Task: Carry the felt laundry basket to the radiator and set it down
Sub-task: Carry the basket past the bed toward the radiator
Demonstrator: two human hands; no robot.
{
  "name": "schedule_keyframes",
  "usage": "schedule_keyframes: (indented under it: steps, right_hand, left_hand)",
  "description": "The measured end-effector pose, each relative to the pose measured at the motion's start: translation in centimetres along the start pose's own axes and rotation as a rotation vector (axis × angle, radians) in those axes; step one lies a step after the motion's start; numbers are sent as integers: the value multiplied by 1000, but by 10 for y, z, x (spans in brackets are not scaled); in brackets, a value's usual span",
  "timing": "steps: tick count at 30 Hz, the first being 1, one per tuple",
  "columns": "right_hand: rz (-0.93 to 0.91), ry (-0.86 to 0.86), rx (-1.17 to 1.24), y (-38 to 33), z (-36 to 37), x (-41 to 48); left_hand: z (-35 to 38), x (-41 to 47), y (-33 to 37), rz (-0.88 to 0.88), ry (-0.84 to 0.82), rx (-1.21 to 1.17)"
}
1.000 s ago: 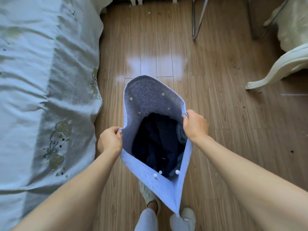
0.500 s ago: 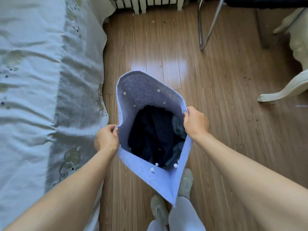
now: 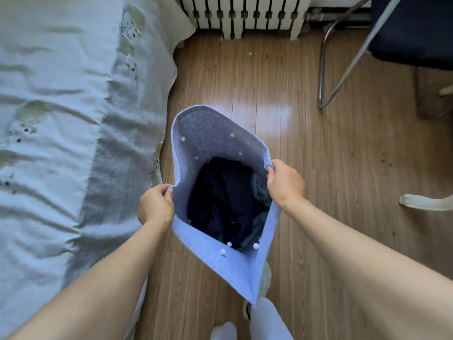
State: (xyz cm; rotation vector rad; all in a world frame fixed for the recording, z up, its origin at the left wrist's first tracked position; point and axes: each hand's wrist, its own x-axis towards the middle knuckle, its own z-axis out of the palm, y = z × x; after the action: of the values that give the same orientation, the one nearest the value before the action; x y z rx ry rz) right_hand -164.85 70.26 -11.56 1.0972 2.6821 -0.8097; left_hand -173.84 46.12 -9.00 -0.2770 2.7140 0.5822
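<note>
Felt laundry basket (image 3: 208, 146), pale blue and dotted with white pompoms, hangs above the wooden floor (image 3: 318, 168) between two hands. Left hand (image 3: 155, 207) is closed, pinching the rim's left edge; right hand (image 3: 285, 184) is closed on the right edge. Dark clothes (image 3: 220, 204) fill it. Beyond the hands stands a white radiator (image 3: 245, 15); a bed (image 3: 61, 119) lies outside the left hand.

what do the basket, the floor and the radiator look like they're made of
Basket: soft blue-grey felt, matte and fuzzy, its walls bending where held. Floor: wood-look planks, likely laminate, with a glossy patch of reflected light. Radiator: probably metal painted white, in ribbed columns.
</note>
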Motion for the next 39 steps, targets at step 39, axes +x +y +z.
schedule_keyframes:
  steps: [39]
  right_hand:
    - [122,73,31,-143,-47,293]
  left_hand:
    - [-54,306,193,131,-68,79]
